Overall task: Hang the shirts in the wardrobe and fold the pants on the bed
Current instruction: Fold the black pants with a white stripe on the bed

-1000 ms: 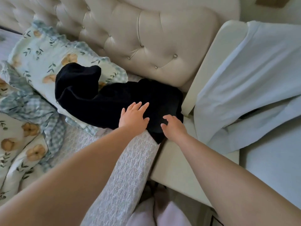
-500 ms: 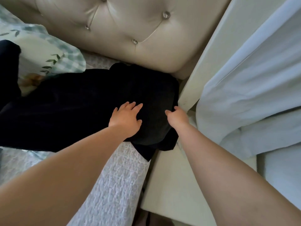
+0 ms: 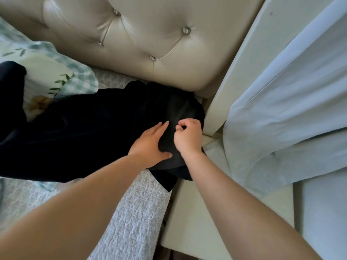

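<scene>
Two hands on seemingly limp, light black pants (image 3: 84, 124): left hand (image 3: 150, 145) presses flat-fingered, right hand (image 3: 187, 136) pinches cloth; grasp the waistband

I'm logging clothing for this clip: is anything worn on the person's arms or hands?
No. The left hand and right hand are bare: no gloves, rings or watch visible. The left forearm and right forearm are uncovered to the frame edge, no sleeves.

At your upper left you have a pillow (image 3: 47, 64) printed with green leaves and edged in gingham, just beside the tufted beige headboard (image 3: 150, 34) with its shiny buttons. On your right a pale blue cloth (image 3: 291, 109) drapes over a cream panel (image 3: 240, 72). A white textured coverlet (image 3: 135, 212) lies below you.
</scene>
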Demonstrator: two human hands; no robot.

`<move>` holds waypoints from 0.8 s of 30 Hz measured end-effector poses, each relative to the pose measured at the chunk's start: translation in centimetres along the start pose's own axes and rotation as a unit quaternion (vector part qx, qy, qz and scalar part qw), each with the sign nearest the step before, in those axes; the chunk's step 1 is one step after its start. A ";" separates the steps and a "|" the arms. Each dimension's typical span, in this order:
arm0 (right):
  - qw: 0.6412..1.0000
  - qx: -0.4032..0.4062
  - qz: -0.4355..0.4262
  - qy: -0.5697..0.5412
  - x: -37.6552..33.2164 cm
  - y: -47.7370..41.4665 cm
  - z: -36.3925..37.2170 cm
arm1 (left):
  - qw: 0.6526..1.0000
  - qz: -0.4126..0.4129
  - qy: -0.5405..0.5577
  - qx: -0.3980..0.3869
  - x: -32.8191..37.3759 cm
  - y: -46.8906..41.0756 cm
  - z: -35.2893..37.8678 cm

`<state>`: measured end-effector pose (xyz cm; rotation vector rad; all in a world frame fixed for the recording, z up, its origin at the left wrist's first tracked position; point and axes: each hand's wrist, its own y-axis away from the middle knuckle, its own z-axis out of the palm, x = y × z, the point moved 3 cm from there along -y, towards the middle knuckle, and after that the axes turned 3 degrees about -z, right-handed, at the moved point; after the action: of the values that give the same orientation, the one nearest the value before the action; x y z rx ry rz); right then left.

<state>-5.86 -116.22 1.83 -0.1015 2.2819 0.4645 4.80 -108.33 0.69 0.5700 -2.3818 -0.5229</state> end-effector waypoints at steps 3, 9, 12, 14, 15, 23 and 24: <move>0.996 -0.007 -0.083 -0.006 -3.9 2.8 -1.0 | 0.984 -0.041 0.153 0.084 1.2 2.2 -1.0; 0.977 -0.066 -0.200 -0.038 -6.4 7.9 -4.5 | 0.975 -0.102 0.117 0.158 2.6 7.2 -5.5; 0.994 -0.022 -0.021 -0.106 -3.7 10.0 -6.6 | 0.948 -0.110 0.264 0.143 3.5 9.8 -7.1; 0.973 -0.017 0.177 -0.145 -1.4 11.5 -7.3 | 0.926 -0.114 0.329 0.146 4.3 11.5 -8.2; 0.939 -0.044 0.273 -0.204 -0.7 12.4 -7.5 | 0.915 -0.118 0.357 0.147 4.7 12.3 -8.8; 0.818 -0.249 0.309 -0.417 -6.4 15.0 -8.9 | 0.902 -0.111 0.409 0.077 5.6 20.1 -11.5; 0.862 -0.227 0.299 -0.340 -6.9 14.9 -9.4 | 0.900 -0.126 0.411 0.068 5.2 21.0 -11.4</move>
<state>-10.86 -106.28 17.13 0.4847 1.4298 1.1542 2.98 -96.13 21.81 0.9485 -1.5469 -0.1562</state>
